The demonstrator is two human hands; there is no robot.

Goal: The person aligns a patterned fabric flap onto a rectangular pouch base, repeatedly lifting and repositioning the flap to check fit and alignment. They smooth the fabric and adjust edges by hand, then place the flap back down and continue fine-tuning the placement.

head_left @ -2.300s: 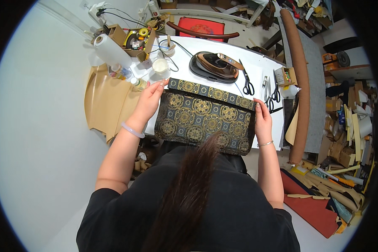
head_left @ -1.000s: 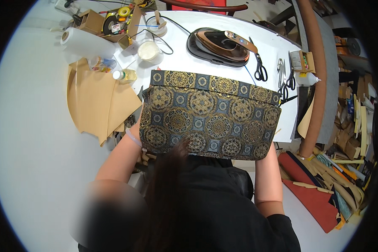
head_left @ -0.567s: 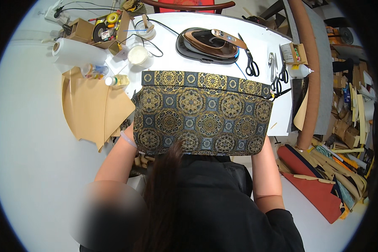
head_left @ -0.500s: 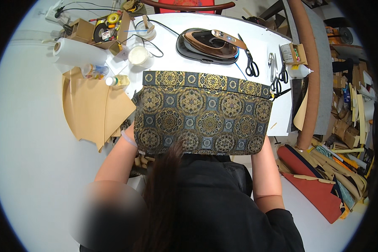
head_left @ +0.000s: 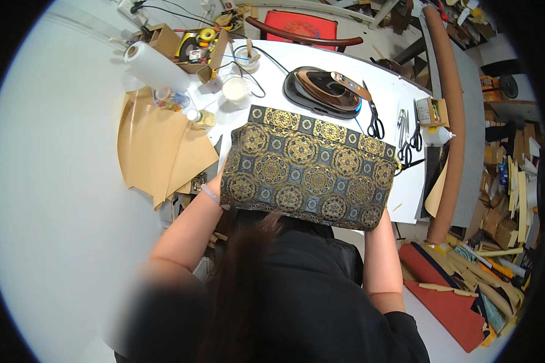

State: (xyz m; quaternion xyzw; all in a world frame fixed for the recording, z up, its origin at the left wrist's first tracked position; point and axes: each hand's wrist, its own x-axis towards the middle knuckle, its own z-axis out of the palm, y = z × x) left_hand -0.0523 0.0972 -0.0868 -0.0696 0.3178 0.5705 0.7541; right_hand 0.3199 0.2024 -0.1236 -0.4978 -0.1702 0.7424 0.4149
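Note:
A wide panel of dark brocade point(head_left: 309, 172) with gold and blue-grey medallions is held up over the near edge of the table. A band of the same cloth runs along its far edge. My left hand point(head_left: 218, 180), below a pale bracelet, grips the panel at its left side. At the lower right corner my right hand point(head_left: 378, 221) holds it. The fingers of both hands are hidden behind the panel. Beyond it, an iron point(head_left: 330, 91) with a bronze-coloured body rests on its dark base.
Black-handled scissors point(head_left: 375, 126) lie right of the iron, near a white squeeze bottle point(head_left: 437, 136). At left are tan sheets point(head_left: 163, 148), a small bottle point(head_left: 202, 118), a white tub point(head_left: 235, 90) and a clear plastic roll point(head_left: 157, 66). A long brown roll point(head_left: 451, 121) borders the table's right side.
The whole view has shifted, so the table items appear lower and further right. The panel now slants, its right end lower, and sits closer to the iron in the picture.

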